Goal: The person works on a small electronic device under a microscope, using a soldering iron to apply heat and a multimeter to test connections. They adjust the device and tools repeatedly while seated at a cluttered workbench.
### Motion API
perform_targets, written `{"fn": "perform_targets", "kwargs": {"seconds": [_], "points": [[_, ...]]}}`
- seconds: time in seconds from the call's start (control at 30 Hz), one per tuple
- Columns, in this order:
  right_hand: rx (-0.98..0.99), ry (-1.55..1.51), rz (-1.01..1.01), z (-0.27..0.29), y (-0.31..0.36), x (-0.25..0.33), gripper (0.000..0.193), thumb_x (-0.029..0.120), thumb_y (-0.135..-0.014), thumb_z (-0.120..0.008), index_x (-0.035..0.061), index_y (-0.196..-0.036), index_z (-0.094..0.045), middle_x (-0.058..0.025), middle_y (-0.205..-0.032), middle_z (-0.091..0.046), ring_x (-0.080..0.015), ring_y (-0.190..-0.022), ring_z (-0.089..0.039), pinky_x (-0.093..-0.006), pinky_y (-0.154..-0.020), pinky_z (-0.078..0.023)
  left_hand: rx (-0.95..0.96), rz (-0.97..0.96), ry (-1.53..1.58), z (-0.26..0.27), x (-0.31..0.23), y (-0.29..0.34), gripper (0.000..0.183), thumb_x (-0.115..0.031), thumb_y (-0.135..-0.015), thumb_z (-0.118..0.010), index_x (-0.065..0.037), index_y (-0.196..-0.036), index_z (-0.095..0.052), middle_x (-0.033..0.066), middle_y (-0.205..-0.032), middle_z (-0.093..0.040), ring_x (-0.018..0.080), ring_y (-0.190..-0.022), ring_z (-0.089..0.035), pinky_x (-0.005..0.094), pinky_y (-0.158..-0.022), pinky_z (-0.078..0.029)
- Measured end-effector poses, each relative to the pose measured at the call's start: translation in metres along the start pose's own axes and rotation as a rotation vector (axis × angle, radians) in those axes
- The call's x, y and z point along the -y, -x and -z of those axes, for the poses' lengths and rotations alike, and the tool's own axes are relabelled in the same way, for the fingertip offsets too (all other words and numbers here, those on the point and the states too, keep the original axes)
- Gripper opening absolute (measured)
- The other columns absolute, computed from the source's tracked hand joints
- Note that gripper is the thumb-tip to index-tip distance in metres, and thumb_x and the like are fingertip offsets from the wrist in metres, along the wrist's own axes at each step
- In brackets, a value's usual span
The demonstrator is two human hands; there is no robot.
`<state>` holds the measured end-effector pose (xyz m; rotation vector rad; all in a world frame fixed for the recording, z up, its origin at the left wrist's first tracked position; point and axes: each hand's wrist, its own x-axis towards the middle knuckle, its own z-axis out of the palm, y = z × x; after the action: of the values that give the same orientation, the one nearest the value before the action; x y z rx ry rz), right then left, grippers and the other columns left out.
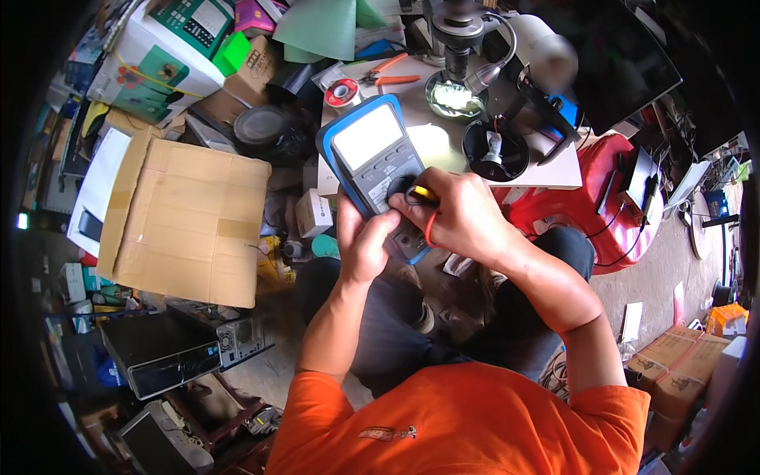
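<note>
A digital multimeter [384,168] in a blue and grey case is tilted up in front of me, its screen glowing white. My left hand [366,244] is wrapped round its lower left side, the thumb lying on the front near the dial. My right hand [467,212] is closed at the dial, covering part of it. Between its fingers is a slim black and yellow piece [423,193] that looks like a test probe. A thin red cord [430,229] curves beside that hand. Whether the right fingers also grip the dial is hidden.
Past the multimeter, a white table [546,170] bears a solder spool [342,93], orange-handled pliers [396,79], a lit lamp stand [459,47] and a black round housing [495,150]. A red stool [554,202] stands right. An open cardboard box [190,222] and a computer case [170,356] lie left.
</note>
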<state>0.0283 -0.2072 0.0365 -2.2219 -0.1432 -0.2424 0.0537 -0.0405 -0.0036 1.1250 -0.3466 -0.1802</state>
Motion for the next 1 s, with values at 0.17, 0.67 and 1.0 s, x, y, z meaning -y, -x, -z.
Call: {"fn": "perform_targets", "kwargs": {"seconds": [0.17, 0.67, 1.0], "points": [[0.081, 0.062, 0.086, 0.001, -0.002, -0.004, 0.028, 0.019, -0.083, -0.069, -0.0039, -0.086, -0.053, -0.0229, -0.066, -0.063, -0.0418, -0.064, -0.065, -0.0482, -0.059, -0.051, 0.051, 0.011, 0.011, 0.001, -0.002, 0.001, 0.067, 0.01, -0.076, -0.047, 0.002, -0.14, -0.03, 0.0159, -0.129, -0.052, 0.0224, -0.119, -0.055, 0.0377, -0.104, -0.044], [-0.116, -0.017, 0.281, -0.005, 0.008, -0.012, 0.041, 0.024, -0.077, -0.083, 0.0003, -0.093, -0.054, -0.0138, -0.076, -0.062, -0.0316, -0.065, -0.064, -0.0388, -0.057, -0.052, 0.048, 0.103, 0.054, 0.013, -0.023, 0.007, 0.063, -0.001, -0.077, -0.052, 0.004, -0.139, -0.038, 0.0159, -0.126, -0.055, 0.0254, -0.117, -0.056, 0.0388, -0.105, -0.043], [0.243, -1.084, -0.086, -0.015, 0.026, 0.01, 0.041, 0.017, -0.09, -0.074, -0.0047, -0.12, -0.058, -0.0075, -0.102, -0.069, -0.0105, -0.094, -0.061, -0.0286, -0.085, -0.052, -0.025, -0.184, -0.302, 0.019, -0.041, 0.021, 0.064, -0.03, -0.092, -0.058, 0.007, -0.141, -0.041, 0.0169, -0.134, -0.053, 0.0253, -0.12, -0.054, 0.0396, -0.104, -0.042]]}}
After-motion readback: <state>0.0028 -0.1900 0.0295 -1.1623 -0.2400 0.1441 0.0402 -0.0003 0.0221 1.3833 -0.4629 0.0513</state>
